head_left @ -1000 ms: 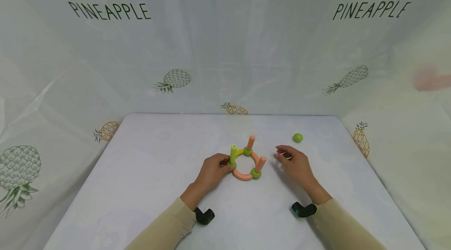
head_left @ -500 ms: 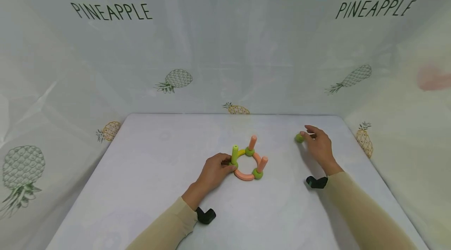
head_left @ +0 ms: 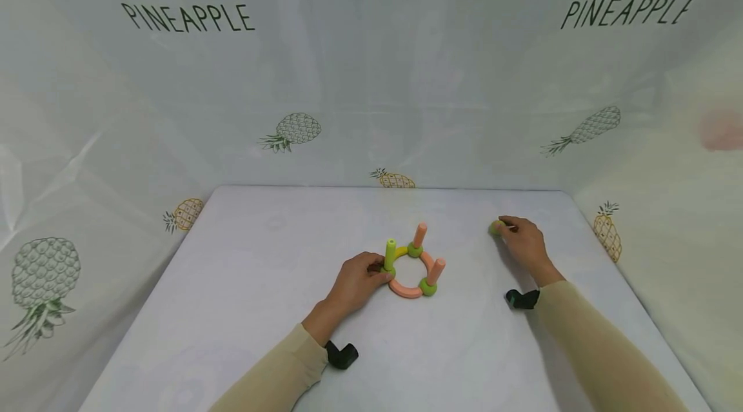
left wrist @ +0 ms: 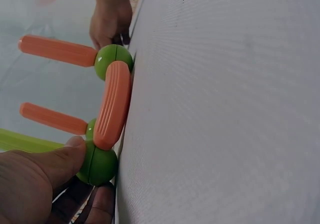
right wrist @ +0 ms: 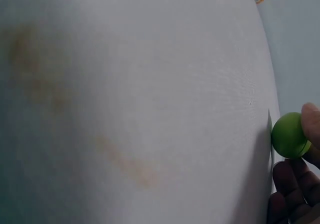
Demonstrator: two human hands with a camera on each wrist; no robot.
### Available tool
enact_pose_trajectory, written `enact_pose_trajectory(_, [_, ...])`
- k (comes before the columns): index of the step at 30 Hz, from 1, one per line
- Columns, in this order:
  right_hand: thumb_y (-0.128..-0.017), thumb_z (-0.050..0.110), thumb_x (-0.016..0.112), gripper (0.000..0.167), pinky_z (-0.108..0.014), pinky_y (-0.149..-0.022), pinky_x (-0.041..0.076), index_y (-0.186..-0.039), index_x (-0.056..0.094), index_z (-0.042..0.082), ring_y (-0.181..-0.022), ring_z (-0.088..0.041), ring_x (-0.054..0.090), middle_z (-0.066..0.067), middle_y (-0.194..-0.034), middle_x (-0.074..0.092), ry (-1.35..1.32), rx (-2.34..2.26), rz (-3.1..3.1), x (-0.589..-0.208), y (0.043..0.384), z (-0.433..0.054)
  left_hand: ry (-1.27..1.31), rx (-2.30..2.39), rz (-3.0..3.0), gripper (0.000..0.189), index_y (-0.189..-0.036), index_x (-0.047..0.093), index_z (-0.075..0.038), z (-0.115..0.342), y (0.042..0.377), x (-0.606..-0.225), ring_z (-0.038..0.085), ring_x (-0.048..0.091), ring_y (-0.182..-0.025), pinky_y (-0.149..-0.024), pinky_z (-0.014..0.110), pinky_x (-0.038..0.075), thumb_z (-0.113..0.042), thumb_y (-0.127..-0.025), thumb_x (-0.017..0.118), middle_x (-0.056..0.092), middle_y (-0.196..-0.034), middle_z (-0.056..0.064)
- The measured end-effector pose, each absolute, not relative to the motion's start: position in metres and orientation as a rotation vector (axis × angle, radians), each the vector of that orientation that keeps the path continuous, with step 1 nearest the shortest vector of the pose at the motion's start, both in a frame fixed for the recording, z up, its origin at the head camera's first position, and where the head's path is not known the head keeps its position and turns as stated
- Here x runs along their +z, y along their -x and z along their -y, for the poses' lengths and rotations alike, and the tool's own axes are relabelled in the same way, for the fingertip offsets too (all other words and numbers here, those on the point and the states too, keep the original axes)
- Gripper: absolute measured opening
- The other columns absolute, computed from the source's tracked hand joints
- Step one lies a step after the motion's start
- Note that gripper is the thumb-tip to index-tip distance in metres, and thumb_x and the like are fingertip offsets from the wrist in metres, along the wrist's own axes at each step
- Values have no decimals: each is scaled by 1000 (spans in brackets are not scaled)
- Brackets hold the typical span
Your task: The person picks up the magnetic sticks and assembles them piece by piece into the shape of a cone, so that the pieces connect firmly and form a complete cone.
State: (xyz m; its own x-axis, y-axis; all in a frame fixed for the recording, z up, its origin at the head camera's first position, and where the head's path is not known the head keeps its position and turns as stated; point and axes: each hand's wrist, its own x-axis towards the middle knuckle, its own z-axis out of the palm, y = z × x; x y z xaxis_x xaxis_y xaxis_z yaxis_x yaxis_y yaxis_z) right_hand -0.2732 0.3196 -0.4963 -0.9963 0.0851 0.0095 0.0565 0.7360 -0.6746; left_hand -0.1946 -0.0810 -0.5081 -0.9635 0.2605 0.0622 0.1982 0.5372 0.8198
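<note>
A toy frame of curved rods (head_left: 406,292) and green balls (head_left: 428,287) forms a ring lying on the table. From the balls rise two orange rods (head_left: 420,235) and one yellow-green rod (head_left: 390,254). My left hand (head_left: 356,278) pinches the ball at the ring's left corner; in the left wrist view its thumb (left wrist: 70,159) presses on that ball (left wrist: 102,166). Off to the right, my right hand (head_left: 525,245) holds a loose green ball (head_left: 496,227) at the table's surface. The right wrist view shows thumb and finger on either side of this ball (right wrist: 290,135).
The white table (head_left: 278,225) reaches back to a curtain (head_left: 371,64) printed with pineapples. A black wrist mount (head_left: 341,356) sits at the left wrist, another black mount (head_left: 522,299) at the right one.
My right hand has moved right and back from near the ring to the loose green ball, and its fingers have closed on it. The left hand stays on the ring.
</note>
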Motion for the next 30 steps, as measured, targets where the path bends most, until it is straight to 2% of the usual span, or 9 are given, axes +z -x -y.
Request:
enact_pose_trajectory(4, [-109, 34, 57, 55, -59, -99, 50, -147, 55, -5, -123, -48, 58, -33, -136, 60, 120, 1081, 2897, -498, 273, -317, -404, 1423, -2697, 36, -125, 72, -6, 81, 194, -507, 20, 73, -108, -90, 33, 60, -26, -96, 80, 71, -121, 7])
enact_pose_trajectory(12, [-106, 29, 64, 48, -59, -100, 50, -142, 58, -2, -123, -46, 60, -30, -137, 62, 119, 1084, 2864, -501, 273, -313, -414, 1410, -2712, 36, -125, 72, -6, 80, 195, -508, 19, 73, -107, -89, 31, 60, -26, -96, 80, 71, -120, 6])
enact_pose_trajectory(19, [-104, 29, 68, 53, -59, -102, 50, -142, 56, -5, -123, -46, 60, -31, -136, 62, 112, 1066, 2859, -503, 272, -312, -408, 1415, -2710, 35, -125, 72, -7, 80, 195, -510, 19, 73, -107, -90, 31, 60, -25, -96, 80, 72, -120, 6])
enact_pose_trajectory(22, [-105, 31, 67, 52, -55, -98, 52, -142, 57, -5, -123, -46, 61, -30, -136, 63, 97, 1084, 2825, -502, 270, -311, -407, 1413, -2709, 35, -125, 72, -7, 80, 195, -510, 19, 73, -107, -90, 32, 60, -25, -96, 80, 72, -120, 6])
enact_pose_trajectory(26, [-104, 31, 67, 48, -47, -89, 52, -138, 61, -2, -116, -42, 64, -27, -128, 68, 43, 1074, 2745, -501, 268, -306, -406, 1402, -2713, 36, -125, 72, -6, 81, 195, -510, 20, 73, -108, -89, 32, 60, -26, -96, 80, 72, -121, 7])
enact_pose_trajectory(30, [-103, 27, 70, 42, -44, -89, 49, -135, 65, 0, -111, -39, 65, -25, -121, 71, -13, 1040, 2668, -499, 266, -299, -398, 1398, -2712, 36, -126, 72, -7, 80, 195, -508, 19, 73, -108, -90, 32, 60, -25, -96, 80, 72, -121, 6])
